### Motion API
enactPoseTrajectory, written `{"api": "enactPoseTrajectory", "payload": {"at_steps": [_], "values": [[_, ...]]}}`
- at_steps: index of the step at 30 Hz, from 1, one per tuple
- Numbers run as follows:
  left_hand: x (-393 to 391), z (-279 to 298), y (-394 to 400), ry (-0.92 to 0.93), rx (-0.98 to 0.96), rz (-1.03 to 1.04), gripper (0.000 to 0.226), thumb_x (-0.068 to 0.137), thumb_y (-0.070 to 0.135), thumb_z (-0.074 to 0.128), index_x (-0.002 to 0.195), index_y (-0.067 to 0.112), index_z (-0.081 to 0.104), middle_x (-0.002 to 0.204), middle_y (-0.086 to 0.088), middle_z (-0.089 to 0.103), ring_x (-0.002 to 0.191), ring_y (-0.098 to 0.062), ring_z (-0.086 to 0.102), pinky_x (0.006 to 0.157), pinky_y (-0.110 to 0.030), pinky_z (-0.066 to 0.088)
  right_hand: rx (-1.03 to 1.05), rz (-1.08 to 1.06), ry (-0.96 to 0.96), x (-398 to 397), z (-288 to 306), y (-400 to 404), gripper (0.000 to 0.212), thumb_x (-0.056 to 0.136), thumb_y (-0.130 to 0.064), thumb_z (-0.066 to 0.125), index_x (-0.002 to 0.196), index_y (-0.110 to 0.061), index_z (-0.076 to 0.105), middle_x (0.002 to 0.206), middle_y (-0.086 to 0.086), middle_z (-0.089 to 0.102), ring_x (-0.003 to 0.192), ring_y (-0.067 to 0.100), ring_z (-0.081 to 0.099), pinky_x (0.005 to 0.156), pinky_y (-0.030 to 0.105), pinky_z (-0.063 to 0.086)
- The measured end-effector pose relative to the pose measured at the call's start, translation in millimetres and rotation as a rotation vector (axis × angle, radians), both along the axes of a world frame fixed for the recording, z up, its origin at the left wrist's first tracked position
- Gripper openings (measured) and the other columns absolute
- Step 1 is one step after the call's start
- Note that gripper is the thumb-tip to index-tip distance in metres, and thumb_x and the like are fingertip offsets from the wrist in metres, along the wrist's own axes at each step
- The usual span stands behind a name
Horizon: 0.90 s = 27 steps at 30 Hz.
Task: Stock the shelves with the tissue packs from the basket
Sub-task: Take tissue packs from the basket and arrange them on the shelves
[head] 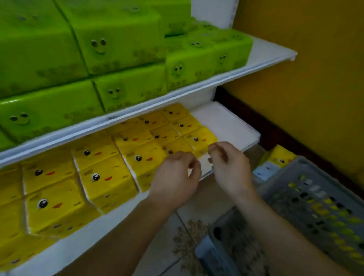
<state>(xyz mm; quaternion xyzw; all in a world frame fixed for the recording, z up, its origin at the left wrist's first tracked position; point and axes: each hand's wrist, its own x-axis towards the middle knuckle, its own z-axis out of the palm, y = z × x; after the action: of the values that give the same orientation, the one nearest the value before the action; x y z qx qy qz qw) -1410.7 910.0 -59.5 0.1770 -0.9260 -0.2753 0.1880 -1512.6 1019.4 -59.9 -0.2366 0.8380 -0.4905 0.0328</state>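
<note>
The yellow packs point(162, 136) lie in rows on the lower shelf point(230, 123), faces up, their long sides running along the shelf from left to right. The last pack point(200, 140) ends the row; to its right the shelf is bare white, and that gap is where I judge the next one goes. More packs wait in the grey basket point(321, 198) on the floor at the far right, one yellow pack point(281, 157) sticking up at its back corner.

Both hands hover at the shelf's front edge, just ahead of the row's end. The left hand point(176, 175) is knuckles-up with its fingers curled loosely over the front of the packs; whether it touches them I cannot tell. The right hand point(228, 163) is beside it, fingers bent, tips near the last pack's front edge, seemingly holding nothing. The right hand is nearer the basket, so the reach back looks like its job. Green packs point(101, 45) fill the upper shelf point(265, 55).
</note>
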Motion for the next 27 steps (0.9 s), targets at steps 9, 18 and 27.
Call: {"api": "enactPoseTrajectory", "payload": {"at_steps": [9,18,27], "values": [[-32.2,6.9,182.5,-0.197,0.193,-0.737,0.024,0.093,0.039,0.053,0.09,0.019,0.066,0.087,-0.003,0.071,0.085,-0.025,0.064,0.071,-0.036,0.051,0.769,-0.234,-0.175,37.1,2.1,264.2,0.018,0.093,-0.034,0.06,0.103,-0.02,0.066,0.097,0.003,0.068,0.092,0.02,0.064,0.071,0.026,0.04],[-40.9,-46.0,285.6,-0.808,0.015,-1.068,0.024,0.098,0.043,0.048,0.101,0.023,0.061,0.099,-0.001,0.065,0.091,-0.02,0.06,0.083,-0.039,0.052,1.632,0.408,-0.365,102.7,-121.3,368.0,0.121,0.064,-0.037,0.085,0.154,-0.032,0.005,0.158,0.022,0.011,0.142,0.045,0.021,0.114,0.062,0.02],[-61.8,-78.5,281.7,-0.839,0.097,-0.882,0.032,0.095,0.049,0.05,0.107,0.02,0.054,0.105,-0.001,0.062,0.093,-0.021,0.059,0.072,-0.033,0.045,0.877,-0.052,-0.429,71.6,-104.0,363.6,0.068,0.063,-0.069,0.06,0.11,-0.021,0.051,0.107,0.007,0.061,0.098,0.027,0.059,0.082,0.039,0.05]]}}
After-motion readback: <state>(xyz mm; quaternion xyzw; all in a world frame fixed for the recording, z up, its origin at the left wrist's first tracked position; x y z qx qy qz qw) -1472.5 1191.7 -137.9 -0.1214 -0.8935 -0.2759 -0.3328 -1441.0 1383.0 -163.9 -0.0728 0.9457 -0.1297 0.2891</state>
